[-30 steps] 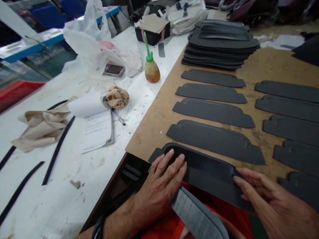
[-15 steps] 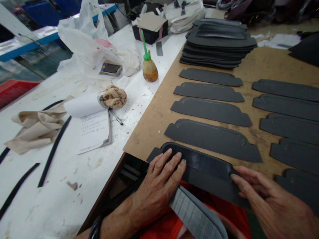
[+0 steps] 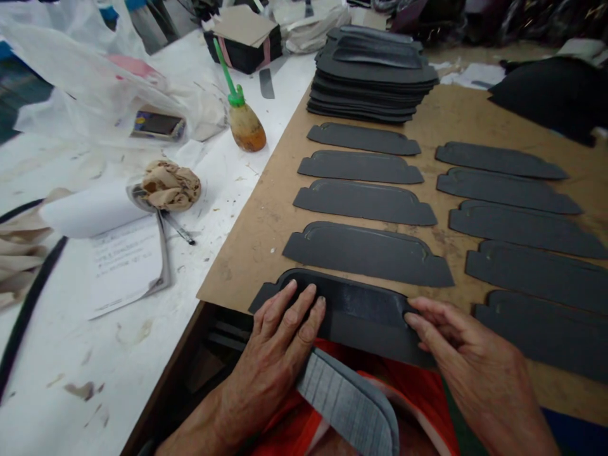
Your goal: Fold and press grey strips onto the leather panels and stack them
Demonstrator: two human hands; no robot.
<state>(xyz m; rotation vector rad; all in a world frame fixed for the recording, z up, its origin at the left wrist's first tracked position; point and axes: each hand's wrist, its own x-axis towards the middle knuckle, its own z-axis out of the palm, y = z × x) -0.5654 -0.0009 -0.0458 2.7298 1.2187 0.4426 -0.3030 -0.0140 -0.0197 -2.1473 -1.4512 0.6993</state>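
While both hands — left point(image 3: 280, 339), right point(image 3: 456, 354) — press flat, fingers spread, on the black strip point(image 3: 361, 304), smoothing seems underway — next, even pressure along it.

Matt black leather-like panels point(image 3: 368, 253) lie on a rough brown fibreboard sheet point(image 3: 266, 209). The white tabletop point(image 3: 71, 354) is smeared; crumpled beige cloth point(image 3: 168, 185), a filmy plastic bag point(image 3: 71, 69).
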